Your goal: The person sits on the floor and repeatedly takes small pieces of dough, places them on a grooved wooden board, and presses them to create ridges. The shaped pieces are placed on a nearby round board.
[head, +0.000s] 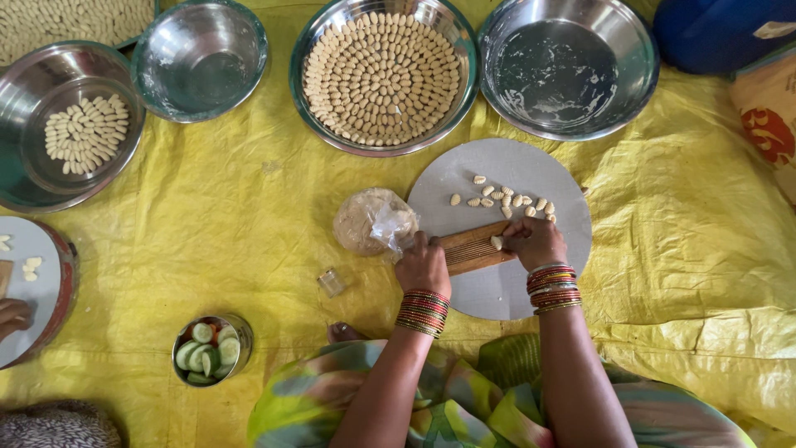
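Note:
My left hand (423,264) grips the near end of a ridged wooden board (469,248) that lies on a round grey board (497,290). My right hand (535,241) presses a small piece of dough (496,242) onto the ridges. Several shaped dough shells (504,199) lie in a loose row on the grey board beyond the hands. A lump of dough wrapped in clear plastic (373,221) rests on the yellow sheet, just left of my left hand. Both wrists carry stacks of red and gold bangles.
A steel bowl (381,76) packed with shaped shells stands at the top middle, an empty floury bowl (569,66) to its right, another empty bowl (200,56) and a partly filled one (70,124) at left. A small bowl of cucumber slices (211,349) sits lower left. Another person's hand (12,315) is at the left edge.

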